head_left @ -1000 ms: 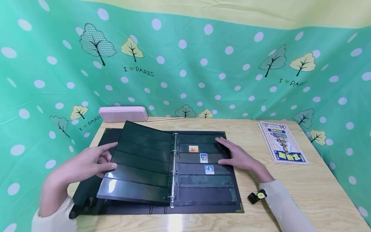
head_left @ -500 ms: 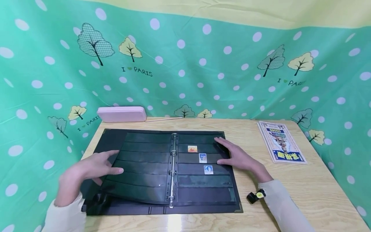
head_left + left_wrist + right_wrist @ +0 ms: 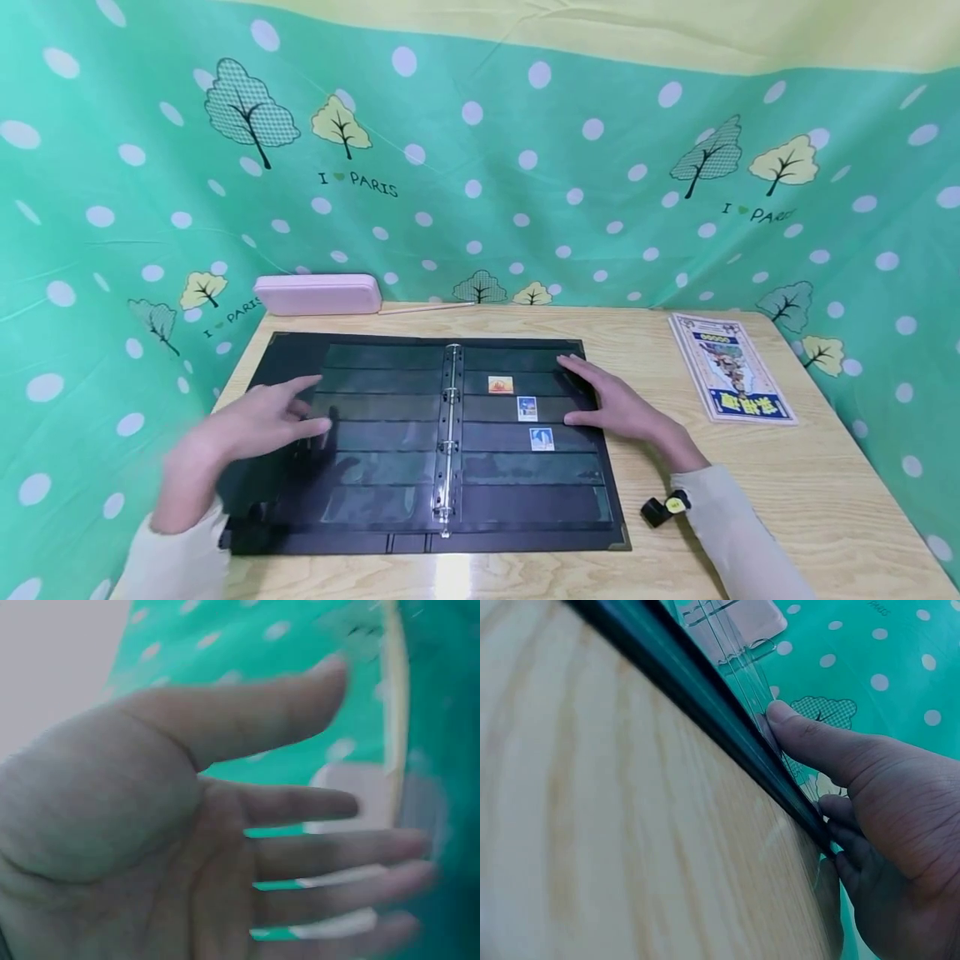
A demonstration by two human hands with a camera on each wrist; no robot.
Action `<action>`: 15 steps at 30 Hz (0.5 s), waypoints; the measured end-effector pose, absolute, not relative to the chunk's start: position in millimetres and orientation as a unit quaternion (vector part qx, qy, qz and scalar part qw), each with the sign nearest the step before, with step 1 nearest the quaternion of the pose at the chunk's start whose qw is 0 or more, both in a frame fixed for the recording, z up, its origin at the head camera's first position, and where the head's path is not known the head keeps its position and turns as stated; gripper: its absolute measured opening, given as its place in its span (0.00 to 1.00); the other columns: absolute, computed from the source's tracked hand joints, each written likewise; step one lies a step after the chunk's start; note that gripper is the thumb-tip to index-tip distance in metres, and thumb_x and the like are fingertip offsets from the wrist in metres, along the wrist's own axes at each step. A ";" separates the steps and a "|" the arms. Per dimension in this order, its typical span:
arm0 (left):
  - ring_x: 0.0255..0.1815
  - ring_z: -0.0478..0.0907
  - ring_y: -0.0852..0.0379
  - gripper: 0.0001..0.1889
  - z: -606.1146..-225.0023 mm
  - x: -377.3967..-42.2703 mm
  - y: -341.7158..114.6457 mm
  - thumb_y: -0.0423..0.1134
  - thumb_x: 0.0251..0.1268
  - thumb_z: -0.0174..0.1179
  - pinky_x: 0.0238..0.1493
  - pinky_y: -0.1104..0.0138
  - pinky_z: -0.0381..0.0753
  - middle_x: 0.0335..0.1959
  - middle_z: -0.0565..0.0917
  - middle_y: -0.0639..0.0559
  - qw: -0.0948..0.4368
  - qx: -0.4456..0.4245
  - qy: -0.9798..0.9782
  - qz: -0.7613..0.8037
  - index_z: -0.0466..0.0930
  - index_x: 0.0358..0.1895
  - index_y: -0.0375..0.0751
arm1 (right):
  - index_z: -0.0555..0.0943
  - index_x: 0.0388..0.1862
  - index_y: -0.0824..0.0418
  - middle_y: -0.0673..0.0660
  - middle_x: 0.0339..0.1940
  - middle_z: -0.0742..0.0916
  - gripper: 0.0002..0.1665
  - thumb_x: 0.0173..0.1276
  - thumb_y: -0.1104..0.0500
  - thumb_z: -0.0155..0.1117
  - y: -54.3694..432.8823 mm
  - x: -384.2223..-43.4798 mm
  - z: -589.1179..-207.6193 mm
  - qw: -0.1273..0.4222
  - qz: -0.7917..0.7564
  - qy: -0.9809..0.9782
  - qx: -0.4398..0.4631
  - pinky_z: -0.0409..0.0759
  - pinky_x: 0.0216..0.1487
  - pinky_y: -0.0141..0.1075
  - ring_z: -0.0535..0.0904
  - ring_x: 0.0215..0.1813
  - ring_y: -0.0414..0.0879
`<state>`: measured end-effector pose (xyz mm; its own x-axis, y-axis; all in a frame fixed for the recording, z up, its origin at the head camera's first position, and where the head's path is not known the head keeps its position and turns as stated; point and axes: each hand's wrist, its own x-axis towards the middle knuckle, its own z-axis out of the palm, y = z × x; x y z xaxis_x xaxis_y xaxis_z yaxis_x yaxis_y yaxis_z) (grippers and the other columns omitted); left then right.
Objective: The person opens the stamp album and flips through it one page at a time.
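A black ring-bound stamp album (image 3: 423, 543) lies spread on the table. Three small stamps sit in the strips of its right page: an orange one (image 3: 501, 385), a blue and white one (image 3: 527, 408) and a light blue one (image 3: 542, 439). The left page (image 3: 382, 433) shows bare dark strips and lies flat. Over that page's outer side my left hand (image 3: 258, 421) hovers, thumb and fingers apart, holding nothing; its palm (image 3: 127, 817) is blurred in the left wrist view. My right hand (image 3: 615, 404) rests on the right page's outer edge, thumb (image 3: 810, 735) on the page.
At the back left stands a pink case (image 3: 318, 296), with a thin stick-like item (image 3: 427, 308) beside it. A printed booklet (image 3: 731, 367) lies at the right. Polka-dot green cloth (image 3: 472, 167) hangs behind the wooden table (image 3: 810, 500).
The lifted left page has come down flat onto the album's left side. My left hand has let go of it and moved slightly right. My right hand has stayed in place.
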<state>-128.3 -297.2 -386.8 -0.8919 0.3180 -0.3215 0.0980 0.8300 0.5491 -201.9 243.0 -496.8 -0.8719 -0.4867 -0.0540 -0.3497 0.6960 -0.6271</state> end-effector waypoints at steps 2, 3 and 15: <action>0.67 0.82 0.27 0.43 -396.7 -134.5 -280.2 0.49 0.80 0.70 0.65 0.36 0.82 0.66 0.83 0.23 0.165 0.145 0.945 0.242 0.63 0.81 0.19 | 0.61 0.93 0.50 0.64 0.91 0.63 0.58 0.72 0.47 0.83 244.3 -201.7 -497.5 0.107 -0.316 0.915 -0.228 0.59 0.85 0.68 0.54 0.91 0.69; 0.71 0.78 0.24 0.43 -402.2 -136.9 -271.6 0.49 0.80 0.70 0.68 0.33 0.79 0.71 0.79 0.21 0.156 0.151 0.947 0.236 0.64 0.81 0.21 | 0.61 0.93 0.50 0.64 0.91 0.63 0.58 0.71 0.48 0.83 244.7 -201.5 -497.6 0.108 -0.316 0.915 -0.227 0.59 0.85 0.68 0.54 0.90 0.69; 0.89 0.43 0.22 0.40 -467.5 -154.9 -222.0 0.50 0.83 0.67 0.80 0.24 0.56 0.88 0.55 0.23 0.071 0.170 0.939 0.290 0.64 0.85 0.31 | 0.61 0.93 0.49 0.64 0.91 0.64 0.59 0.71 0.44 0.83 246.6 -204.1 -500.1 0.099 -0.319 0.913 -0.233 0.60 0.84 0.69 0.56 0.90 0.69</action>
<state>-154.9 -222.0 -467.5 -0.9320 0.3609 -0.0346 0.2786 0.7740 0.5686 -204.1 246.6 -500.1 -0.8717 -0.4889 -0.0329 -0.3624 0.6884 -0.6283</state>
